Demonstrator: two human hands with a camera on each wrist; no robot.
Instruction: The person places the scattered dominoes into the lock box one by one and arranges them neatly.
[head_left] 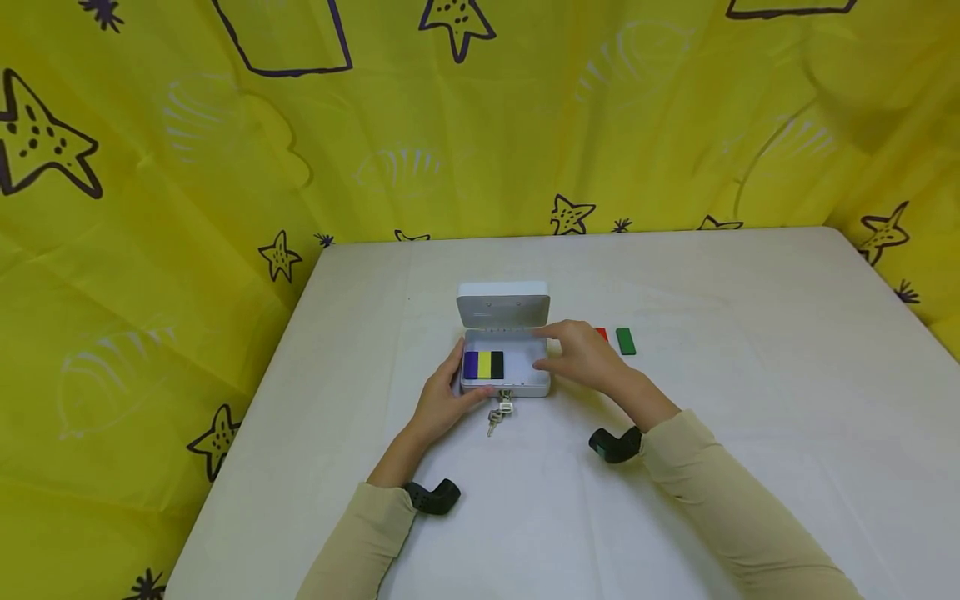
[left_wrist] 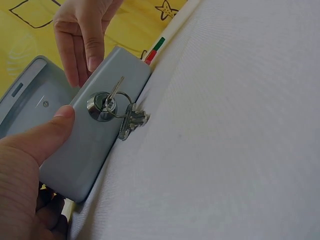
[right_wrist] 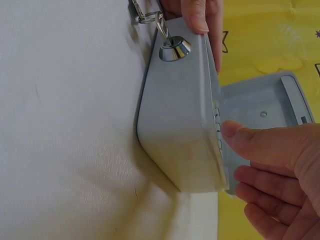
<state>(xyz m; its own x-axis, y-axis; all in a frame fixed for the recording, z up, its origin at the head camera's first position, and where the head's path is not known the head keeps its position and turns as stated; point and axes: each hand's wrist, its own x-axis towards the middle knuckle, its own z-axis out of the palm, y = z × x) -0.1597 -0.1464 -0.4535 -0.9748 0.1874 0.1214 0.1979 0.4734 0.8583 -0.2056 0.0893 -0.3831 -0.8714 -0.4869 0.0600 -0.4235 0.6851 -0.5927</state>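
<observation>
A small metal cash box (head_left: 506,390) stands on the table with its lid (head_left: 504,310) raised. Inside lie a purple block (head_left: 471,365), a yellow block (head_left: 484,365) and a black block (head_left: 497,365), side by side at the left. My left hand (head_left: 438,404) grips the box's front left corner, thumb on the front and fingers along the side. Over the right end of the box is my right hand (head_left: 588,357), thumb and forefinger spread apart with nothing visible between them. A key (left_wrist: 116,90) sits in the front lock (left_wrist: 101,106), with more keys (head_left: 492,419) hanging from its ring.
To the right of the box, a green block (head_left: 626,341) lies on the white-covered table (head_left: 750,350). Beside it a red block (head_left: 602,334) is partly hidden behind my right hand. A yellow patterned curtain (head_left: 510,125) hangs behind the table.
</observation>
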